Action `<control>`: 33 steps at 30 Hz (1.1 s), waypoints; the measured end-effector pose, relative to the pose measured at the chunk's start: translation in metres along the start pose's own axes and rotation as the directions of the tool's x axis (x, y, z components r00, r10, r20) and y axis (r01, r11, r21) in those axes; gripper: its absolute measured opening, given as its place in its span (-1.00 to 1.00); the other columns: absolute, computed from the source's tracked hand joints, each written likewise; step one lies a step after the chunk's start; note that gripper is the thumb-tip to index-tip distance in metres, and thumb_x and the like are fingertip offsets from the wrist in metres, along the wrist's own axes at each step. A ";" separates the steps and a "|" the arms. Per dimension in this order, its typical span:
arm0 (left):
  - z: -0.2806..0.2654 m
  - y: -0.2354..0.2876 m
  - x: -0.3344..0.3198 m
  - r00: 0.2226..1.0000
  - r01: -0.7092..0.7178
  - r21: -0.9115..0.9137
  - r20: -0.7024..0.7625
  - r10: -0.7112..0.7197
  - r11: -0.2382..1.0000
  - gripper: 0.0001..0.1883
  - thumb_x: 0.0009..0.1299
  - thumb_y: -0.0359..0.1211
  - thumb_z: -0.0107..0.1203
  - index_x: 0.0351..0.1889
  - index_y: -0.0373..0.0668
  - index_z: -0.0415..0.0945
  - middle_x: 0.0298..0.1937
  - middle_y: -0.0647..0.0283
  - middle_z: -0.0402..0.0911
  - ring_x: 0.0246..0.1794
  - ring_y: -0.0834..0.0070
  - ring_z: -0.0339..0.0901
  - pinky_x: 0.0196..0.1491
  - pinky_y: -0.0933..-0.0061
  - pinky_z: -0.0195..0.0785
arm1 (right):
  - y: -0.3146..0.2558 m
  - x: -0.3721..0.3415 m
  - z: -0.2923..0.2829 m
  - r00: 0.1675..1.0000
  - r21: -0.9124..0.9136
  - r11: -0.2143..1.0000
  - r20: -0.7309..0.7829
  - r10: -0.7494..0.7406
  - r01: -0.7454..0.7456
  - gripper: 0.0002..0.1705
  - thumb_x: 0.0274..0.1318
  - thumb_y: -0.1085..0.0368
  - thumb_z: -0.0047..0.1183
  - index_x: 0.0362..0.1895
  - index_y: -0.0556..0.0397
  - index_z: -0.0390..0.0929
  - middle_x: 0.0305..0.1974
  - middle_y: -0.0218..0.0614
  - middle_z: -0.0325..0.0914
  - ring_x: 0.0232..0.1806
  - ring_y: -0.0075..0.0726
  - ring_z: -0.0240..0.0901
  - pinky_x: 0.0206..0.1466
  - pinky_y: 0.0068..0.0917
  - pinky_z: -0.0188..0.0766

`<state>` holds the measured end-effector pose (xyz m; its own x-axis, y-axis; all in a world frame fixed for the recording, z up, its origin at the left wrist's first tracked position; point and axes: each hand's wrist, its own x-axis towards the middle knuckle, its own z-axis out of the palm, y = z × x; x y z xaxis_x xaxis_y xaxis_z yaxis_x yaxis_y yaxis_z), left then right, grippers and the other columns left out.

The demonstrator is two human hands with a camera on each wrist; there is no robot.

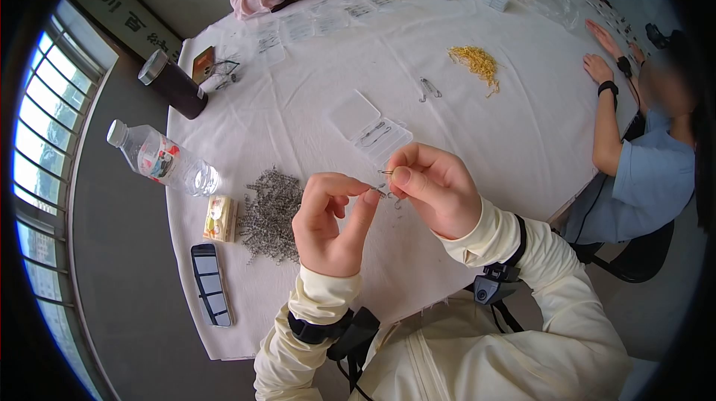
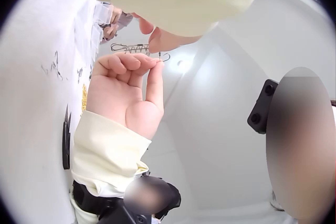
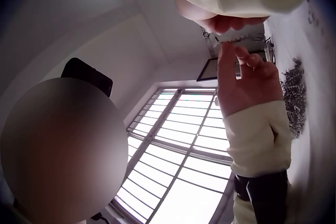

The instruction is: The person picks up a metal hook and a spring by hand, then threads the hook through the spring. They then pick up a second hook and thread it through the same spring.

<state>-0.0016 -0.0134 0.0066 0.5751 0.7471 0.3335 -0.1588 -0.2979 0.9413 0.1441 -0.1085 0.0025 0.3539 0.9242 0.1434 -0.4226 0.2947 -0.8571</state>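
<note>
Over the near part of the table, my left hand point(image 1: 332, 226) pinches a small dark coiled-wire spring point(image 1: 379, 191) between thumb and forefinger. Close beside it, my right hand point(image 1: 440, 188) pinches a thin wire piece with a hooked end point(image 1: 385, 172). In the left wrist view the spring point(image 2: 137, 49) stretches between the two hands, with a wire loop at one side and a hook point(image 2: 167, 57) near the right fingertips. Beyond the hands lies an open clear plastic case point(image 1: 382, 140) with dark wire rigs inside. The fingers hide part of the held pieces.
A heap of dark springs point(image 1: 272, 215) lies left of my hands, near a tissue pack point(image 1: 219, 218), a phone point(image 1: 212, 285), a water bottle point(image 1: 164, 161) and a dark flask point(image 1: 173, 84). Farther off are gold pieces point(image 1: 477, 63) and loose hooks point(image 1: 429, 89). Other people sit around the table.
</note>
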 end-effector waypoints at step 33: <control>-0.013 0.003 0.007 0.986 0.149 -0.207 0.110 -0.128 0.967 -0.91 0.40 -0.44 0.23 -0.19 -0.22 0.57 0.06 0.25 0.55 -0.23 0.72 0.44 -0.19 0.65 0.27 | -0.013 0.005 0.005 0.905 -0.693 0.632 0.071 -0.419 0.347 -0.90 0.09 0.39 0.13 -0.26 0.03 0.57 -0.30 -0.41 0.52 -0.24 -0.43 0.41 -0.15 -0.51 0.31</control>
<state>-0.0085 -0.0014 0.0126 0.6754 0.7092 0.2022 -0.2337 -0.0542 0.9708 0.1470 -0.1068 0.0165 0.4381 0.7307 0.5236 0.4336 0.3385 -0.8351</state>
